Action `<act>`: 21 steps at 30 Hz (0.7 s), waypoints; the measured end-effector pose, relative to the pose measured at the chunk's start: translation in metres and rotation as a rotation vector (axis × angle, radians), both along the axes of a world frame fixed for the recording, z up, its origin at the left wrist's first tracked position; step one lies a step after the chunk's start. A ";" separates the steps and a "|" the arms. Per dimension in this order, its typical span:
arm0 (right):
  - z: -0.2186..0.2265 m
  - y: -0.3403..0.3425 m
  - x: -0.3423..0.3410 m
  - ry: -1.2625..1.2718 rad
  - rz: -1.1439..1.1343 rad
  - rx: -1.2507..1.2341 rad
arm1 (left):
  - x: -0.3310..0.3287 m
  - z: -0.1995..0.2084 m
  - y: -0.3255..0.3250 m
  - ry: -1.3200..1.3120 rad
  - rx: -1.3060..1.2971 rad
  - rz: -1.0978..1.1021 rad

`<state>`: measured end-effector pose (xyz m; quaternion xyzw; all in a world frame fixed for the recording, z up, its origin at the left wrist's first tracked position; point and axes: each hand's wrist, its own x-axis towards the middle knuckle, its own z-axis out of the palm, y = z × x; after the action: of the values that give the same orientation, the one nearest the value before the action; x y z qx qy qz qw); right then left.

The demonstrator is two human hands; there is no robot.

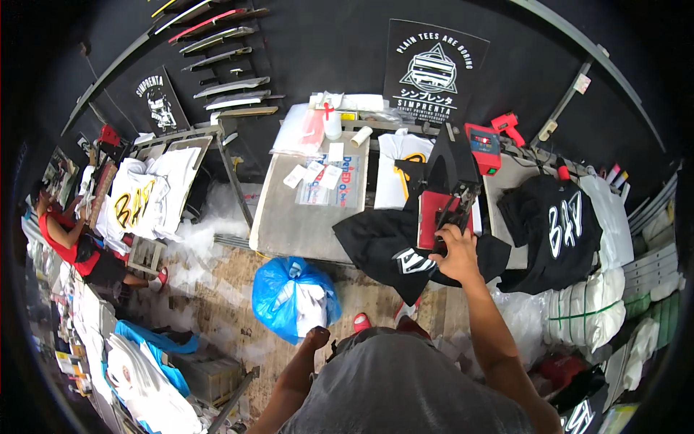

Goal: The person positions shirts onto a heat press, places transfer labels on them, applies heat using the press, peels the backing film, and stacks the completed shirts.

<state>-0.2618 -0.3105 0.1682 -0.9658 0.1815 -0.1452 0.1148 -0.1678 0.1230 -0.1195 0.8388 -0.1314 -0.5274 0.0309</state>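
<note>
My right hand reaches forward and its fingers curl over the black handle at the front of a heat press with a red plate. Under and around the press spreads a black T-shirt, its white print partly showing in front of the plate. My left hand hangs low beside my waist, close to a blue plastic bag with white cloth in it; its fingers are hidden from view. To the right of the press lies another black T-shirt with white lettering.
A grey worktable left of the press bears paper cards, a spray bottle and plastic packs. A red control box and red heat gun stand behind. At far left, a person in red works near a white printed shirt.
</note>
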 end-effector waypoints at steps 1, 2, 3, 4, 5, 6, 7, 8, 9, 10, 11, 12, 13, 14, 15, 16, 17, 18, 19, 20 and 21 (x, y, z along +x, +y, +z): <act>0.000 0.000 0.000 -0.002 0.000 0.000 | -0.001 -0.001 0.002 0.002 -0.002 -0.008; 0.000 0.000 0.000 -0.009 0.006 -0.009 | -0.002 -0.003 0.002 -0.001 0.000 -0.016; -0.001 0.000 0.000 -0.011 0.004 -0.010 | -0.002 -0.004 0.003 -0.003 -0.002 -0.022; -0.001 -0.001 0.000 -0.026 0.010 -0.011 | -0.001 -0.006 0.003 -0.010 -0.003 -0.027; -0.001 -0.001 -0.001 -0.055 0.024 -0.020 | 0.000 -0.007 0.003 -0.018 -0.006 -0.030; -0.001 -0.001 -0.001 -0.044 0.016 -0.014 | 0.003 -0.008 0.002 -0.030 -0.015 -0.030; -0.001 -0.001 -0.002 -0.044 0.014 -0.008 | 0.006 -0.010 0.001 -0.050 -0.024 -0.030; -0.001 0.000 -0.002 -0.068 0.025 -0.011 | 0.009 -0.011 0.000 -0.072 -0.035 -0.029; 0.000 0.000 -0.001 -0.052 0.016 -0.004 | 0.012 -0.012 -0.001 -0.098 -0.053 -0.028; 0.000 0.001 -0.001 -0.052 0.012 -0.006 | 0.015 -0.014 -0.001 -0.122 -0.066 -0.027; 0.001 0.001 0.000 -0.052 0.010 -0.007 | 0.016 -0.016 -0.002 -0.142 -0.079 -0.029; 0.002 0.002 0.000 -0.044 0.005 -0.011 | 0.017 -0.018 -0.001 -0.152 -0.088 -0.036; 0.002 0.003 0.000 -0.053 0.013 -0.013 | 0.017 -0.020 0.001 -0.156 -0.092 -0.049; 0.002 0.003 0.001 -0.048 0.005 -0.012 | 0.016 -0.023 0.003 -0.157 -0.096 -0.067; 0.002 0.004 0.000 -0.040 -0.008 -0.016 | 0.013 -0.026 0.005 -0.147 -0.093 -0.094; 0.001 0.004 0.000 -0.050 -0.009 -0.009 | 0.010 -0.030 0.009 -0.136 -0.090 -0.128; 0.000 0.004 -0.001 -0.057 0.007 -0.009 | 0.007 -0.035 0.013 -0.123 -0.086 -0.154; -0.002 0.003 -0.002 -0.059 0.007 -0.004 | 0.003 -0.040 0.017 -0.113 -0.084 -0.174; -0.004 0.001 -0.003 -0.101 0.033 -0.013 | 0.001 -0.047 0.020 -0.107 -0.084 -0.188; -0.007 -0.001 -0.003 -0.091 0.038 -0.019 | -0.001 -0.054 0.024 -0.106 -0.085 -0.200; -0.009 -0.003 -0.003 -0.049 0.026 -0.005 | -0.002 -0.062 0.027 -0.130 -0.097 -0.235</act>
<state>-0.2645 -0.3132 0.1589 -0.9645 0.1656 -0.1677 0.1188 -0.1701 0.1496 -0.1812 0.8477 -0.2559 -0.4647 0.0010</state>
